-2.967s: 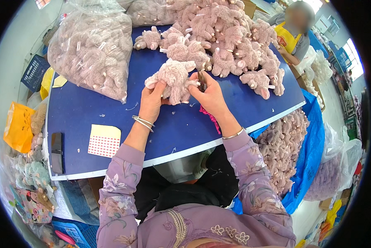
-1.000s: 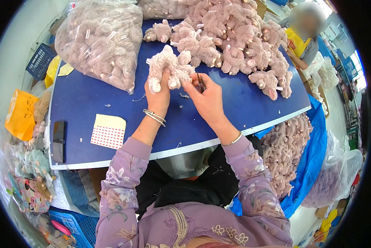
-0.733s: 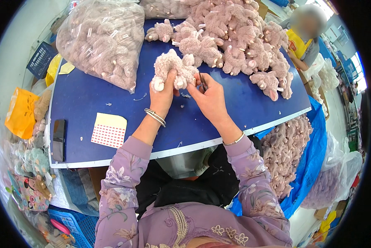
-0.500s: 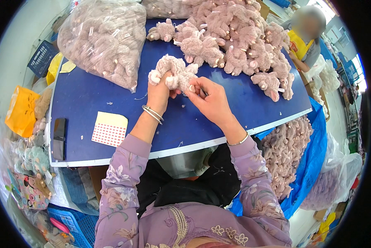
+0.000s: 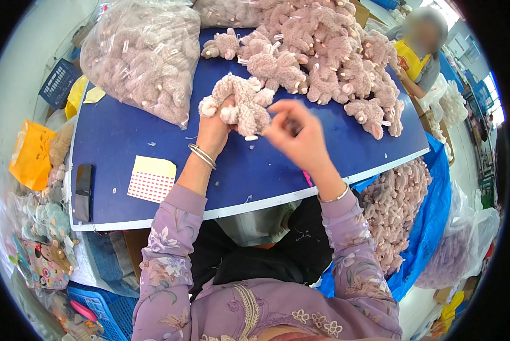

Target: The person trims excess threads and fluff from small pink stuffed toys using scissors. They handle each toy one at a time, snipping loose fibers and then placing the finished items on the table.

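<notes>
One fluffy pinkish-grey toy [image 5: 244, 102] is up over the blue worktop [image 5: 124, 133], draped across the person's left hand [image 5: 216, 126], which grips it from below. A small white tip shows at its lower edge. Just to its right, the right hand [image 5: 296, 132] is blurred, fingers curled; something dark sits in the curl, and I cannot tell what it is, or whether those fingers touch the toy. Near the right wrist, a bright pink strip [image 5: 307, 178] shows against the blue.

Beyond the hands, a big heap of similar toys [image 5: 337, 54] covers the far side, several with white tags. To the left stands a clear plastic bag [image 5: 141, 62] stuffed with more. Closer to the person lie a pale yellow sheet with rows of red marks [image 5: 152, 177] and, near the left edge, a black phone [image 5: 83, 193].

Off the right side, a blue sack [image 5: 431, 219] holds many more toys. Past the far right corner is a co-worker in a yellow apron [image 5: 409, 61].
</notes>
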The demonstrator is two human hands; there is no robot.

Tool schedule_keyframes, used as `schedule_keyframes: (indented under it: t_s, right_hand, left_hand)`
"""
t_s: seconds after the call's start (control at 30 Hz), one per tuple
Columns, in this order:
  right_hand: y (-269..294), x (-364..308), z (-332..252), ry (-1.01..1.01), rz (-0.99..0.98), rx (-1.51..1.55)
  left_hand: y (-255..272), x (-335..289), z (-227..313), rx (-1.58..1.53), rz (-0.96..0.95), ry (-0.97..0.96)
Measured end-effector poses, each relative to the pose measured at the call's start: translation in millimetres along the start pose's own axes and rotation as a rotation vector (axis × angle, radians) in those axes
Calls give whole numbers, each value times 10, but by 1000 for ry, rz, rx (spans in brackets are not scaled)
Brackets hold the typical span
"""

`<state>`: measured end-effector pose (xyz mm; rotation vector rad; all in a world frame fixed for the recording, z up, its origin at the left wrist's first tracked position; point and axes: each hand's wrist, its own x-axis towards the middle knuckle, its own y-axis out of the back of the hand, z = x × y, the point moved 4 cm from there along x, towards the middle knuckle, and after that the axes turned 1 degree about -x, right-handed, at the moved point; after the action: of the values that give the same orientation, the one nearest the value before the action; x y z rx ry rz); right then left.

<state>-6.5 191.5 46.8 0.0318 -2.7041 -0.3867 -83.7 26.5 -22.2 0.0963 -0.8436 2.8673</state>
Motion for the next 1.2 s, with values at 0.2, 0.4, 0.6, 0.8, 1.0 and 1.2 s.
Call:
schedule_keyframes:
  t_s: [0.2, 0.4, 0.6, 0.8, 1.0, 1.2]
  right_hand:
    - [225, 145, 483, -157, 26, 61]
    - [604, 98, 73, -285, 289, -24]
    - [1923, 29, -595, 583, 81, 925]
    - [1077, 817, 621, -156, 261, -506]
    - [630, 882, 1058, -57, 128, -665]
    - [289, 626, 611, -123, -4, 95]
  left_hand:
    - [-207, -52, -125, 60, -122, 82]
    - [-142, -57, 11, 42, -137, 144]
    - [-92, -2, -22, 105, -134, 199]
    - [-153, -19, -85, 190, -172, 201]
    - [-177, -21, -99, 247, -138, 167]
    - [-162, -49, -152, 121, -170, 287]
